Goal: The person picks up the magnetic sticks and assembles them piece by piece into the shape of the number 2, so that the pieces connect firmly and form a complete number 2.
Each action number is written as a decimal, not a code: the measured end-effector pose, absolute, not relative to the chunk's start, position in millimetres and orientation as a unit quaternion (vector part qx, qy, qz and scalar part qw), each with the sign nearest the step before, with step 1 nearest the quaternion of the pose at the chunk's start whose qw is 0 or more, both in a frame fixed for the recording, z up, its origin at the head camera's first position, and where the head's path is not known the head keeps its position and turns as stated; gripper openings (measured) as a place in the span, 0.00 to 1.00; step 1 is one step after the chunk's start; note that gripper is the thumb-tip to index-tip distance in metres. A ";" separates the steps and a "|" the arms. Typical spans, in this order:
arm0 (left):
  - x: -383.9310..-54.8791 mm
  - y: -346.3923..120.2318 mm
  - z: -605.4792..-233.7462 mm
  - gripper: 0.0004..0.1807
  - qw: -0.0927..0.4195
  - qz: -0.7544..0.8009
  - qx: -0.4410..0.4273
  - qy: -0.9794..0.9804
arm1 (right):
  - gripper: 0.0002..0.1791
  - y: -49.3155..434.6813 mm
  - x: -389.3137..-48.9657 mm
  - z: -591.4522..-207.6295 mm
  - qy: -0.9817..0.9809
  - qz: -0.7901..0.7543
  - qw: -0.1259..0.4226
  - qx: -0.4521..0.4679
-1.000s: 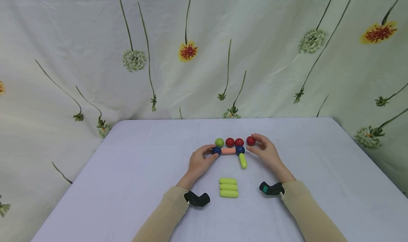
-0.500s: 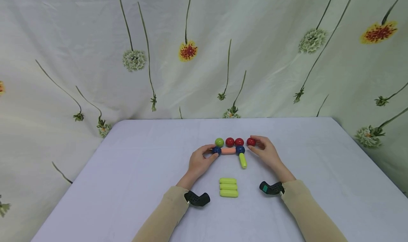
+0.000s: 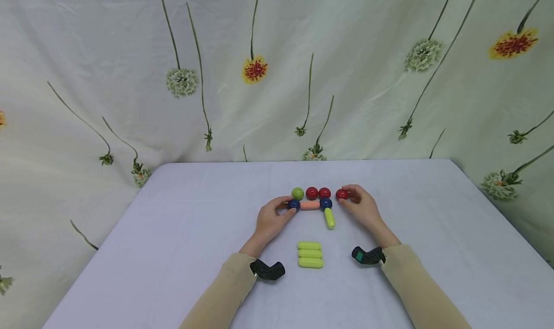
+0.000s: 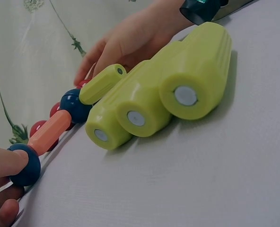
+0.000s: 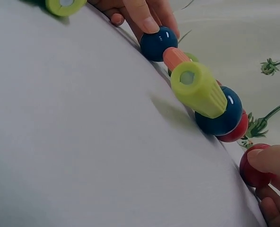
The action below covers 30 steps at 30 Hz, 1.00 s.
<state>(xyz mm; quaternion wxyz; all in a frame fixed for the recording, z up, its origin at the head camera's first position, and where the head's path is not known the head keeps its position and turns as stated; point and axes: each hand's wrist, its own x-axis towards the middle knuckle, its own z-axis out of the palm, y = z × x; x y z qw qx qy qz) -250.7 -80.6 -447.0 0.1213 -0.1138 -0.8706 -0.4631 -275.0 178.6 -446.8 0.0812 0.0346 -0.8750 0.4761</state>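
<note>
My left hand (image 3: 270,220) pinches a dark blue ball (image 4: 25,165) at the left end of a joined piece. From that ball a salmon-coloured rod (image 3: 309,205) runs to a second blue ball (image 3: 326,203). A yellow-green magnetic rod (image 3: 330,219) sticks out from this second ball toward the person, its free end raised off the table in the right wrist view. Right of the piece, my right hand (image 3: 361,207) holds a red ball (image 5: 254,165) between thumb and fingers. Some of its fingers are cut off by the right wrist view's edge.
Behind the joined piece, a green ball (image 3: 297,193) and two red balls (image 3: 312,193) stand in a row. Three yellow-green rods (image 3: 310,254) lie side by side nearer the person. The white table (image 3: 195,233) ends at a flowered cloth backdrop (image 3: 363,79).
My right hand has drawn the red ball slightly toward the person and a touch right. The left hand and the joined piece stay where they were.
</note>
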 end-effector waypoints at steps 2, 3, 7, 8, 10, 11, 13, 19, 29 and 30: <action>-250.6 -80.8 -446.6 0.18 0.121 -0.464 -0.114 -0.870 | 0.23 178.6 -273.8 -446.5 -0.875 0.476 0.087 0.034; -250.4 -80.9 -446.4 0.18 0.121 -0.464 -0.114 -0.870 | 0.22 178.5 -273.0 -446.3 -0.874 0.476 0.089 0.034; -249.6 -81.1 -445.3 0.18 0.123 -0.465 -0.115 -0.869 | 0.24 179.0 -269.8 -445.4 -0.873 0.478 0.089 0.034; -249.4 -81.2 -445.1 0.18 0.123 -0.466 -0.115 -0.868 | 0.24 179.2 -269.0 -445.2 -0.873 0.479 0.088 0.032; -249.3 -81.3 -445.4 0.18 0.124 -0.466 -0.115 -0.868 | 0.25 180.2 -267.5 -444.9 -0.873 0.479 0.085 0.030; -249.2 -81.3 -445.6 0.18 0.123 -0.468 -0.115 -0.868 | 0.26 180.7 -266.8 -444.7 -0.873 0.480 0.083 0.029; -249.5 -81.4 -446.4 0.18 0.122 -0.468 -0.115 -0.868 | 0.26 182.6 -265.5 -444.4 -0.873 0.481 0.076 0.029; -249.9 -81.5 -447.3 0.18 0.122 -0.468 -0.114 -0.868 | 0.29 192.3 -260.8 -441.3 -0.862 0.504 0.028 0.043; -249.7 -81.1 -446.7 0.18 0.117 -0.463 -0.111 -0.871 | 0.28 204.7 -249.4 -436.9 -0.840 0.537 -0.037 0.071; -249.5 -81.2 -446.8 0.18 0.117 -0.464 -0.112 -0.871 | 0.28 205.1 -248.9 -437.1 -0.837 0.540 -0.039 0.072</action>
